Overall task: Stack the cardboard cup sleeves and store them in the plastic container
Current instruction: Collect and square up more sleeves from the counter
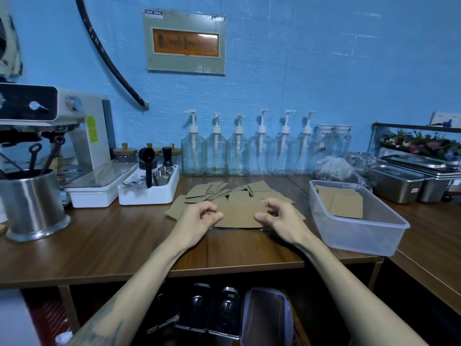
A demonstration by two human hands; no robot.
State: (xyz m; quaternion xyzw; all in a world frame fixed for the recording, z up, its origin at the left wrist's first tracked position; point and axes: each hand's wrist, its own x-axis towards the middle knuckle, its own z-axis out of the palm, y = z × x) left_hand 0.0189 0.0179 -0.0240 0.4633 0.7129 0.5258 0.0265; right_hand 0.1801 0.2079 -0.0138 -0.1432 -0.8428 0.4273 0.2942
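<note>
Two hands: both work at the front of a loose pile of cardboard cup sleeves [224,196] on the wooden counter [112,238].
Left hand [199,218]: fingers curled, thumb pressed on the left end of the front sleeve [239,217]; it pinches that end, though the fingertips under the card are hidden.
Right hand [277,218]: fingers curled, thumb on the right end of the same sleeve, pinching it; the underside contact is hidden too.
Front sleeve: flattened, lying across the counter with its long axis running left to right between the two hands, its curved lower edge toward the person.
Pile: flat sleeves fan out behind the hands at mixed angles, overlapping; how many there are cannot be counted, and the hands cover part of them.
Plastic container [389,233]: clear, rectangular, uncovered, just right of the pile, its long axis running from back left to front right.
Stored sleeves [344,203]: a flat stack lies in the far half of the container, seen partly through the cloudy wall; its depth cannot be told.
Back row: six glass pump bottles [215,156] stand along the blue wall.
Left side: an espresso machine [74,126] cut off by the frame edge, a steel canister [32,206], and a white tray [149,191] of small tools.
Right side: steel pans [399,181], and a crumpled clear bag [336,168] whose contents are hard to make out.
Under the counter: dark jars and a lidded box [267,318], dim and partly hidden by the arms.
</note>
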